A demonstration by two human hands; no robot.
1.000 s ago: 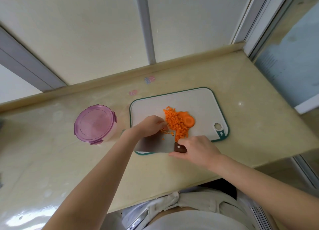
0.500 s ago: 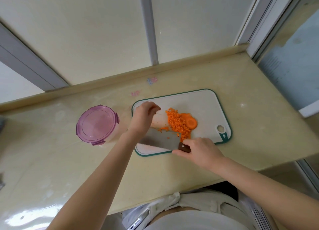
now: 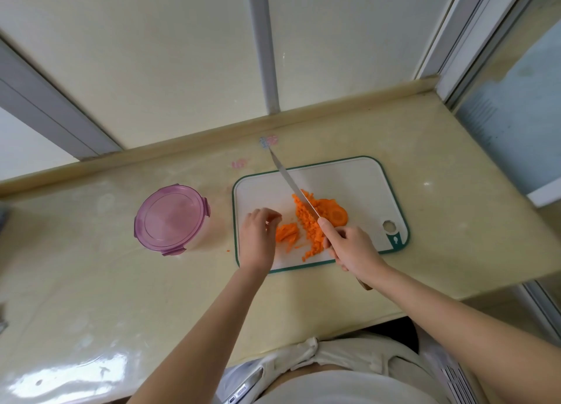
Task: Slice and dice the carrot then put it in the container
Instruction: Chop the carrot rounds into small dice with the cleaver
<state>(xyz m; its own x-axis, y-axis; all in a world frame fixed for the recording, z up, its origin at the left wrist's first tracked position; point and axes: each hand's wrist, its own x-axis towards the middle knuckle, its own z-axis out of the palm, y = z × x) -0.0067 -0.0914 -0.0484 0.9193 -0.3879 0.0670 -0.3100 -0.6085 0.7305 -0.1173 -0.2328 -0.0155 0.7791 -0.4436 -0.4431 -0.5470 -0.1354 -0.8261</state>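
Observation:
A white cutting board [image 3: 358,179] with a green rim lies on the beige counter. On it sits a pile of diced carrot [image 3: 311,221], a round carrot slice [image 3: 337,215] to its right and a small bundle of carrot strips [image 3: 287,232] to its left. My right hand [image 3: 349,245] grips the handle of a knife [image 3: 291,182]; the blade stands on edge over the pile, tip pointing away. My left hand [image 3: 258,236] rests on the board, its curled fingers just left of the strips. A round container [image 3: 171,218] with a closed purple lid stands left of the board.
The counter [image 3: 106,282] ends at a raised lip against the window wall behind and at a glass panel on the right. A tiny carrot bit [image 3: 228,250] lies on the counter left of the board. Glare marks the near left counter.
The knife has swung from lying flat along the board's near edge to standing on edge, pointing away over the diced pile. My left hand pulled back from the board's far left to beside the strips.

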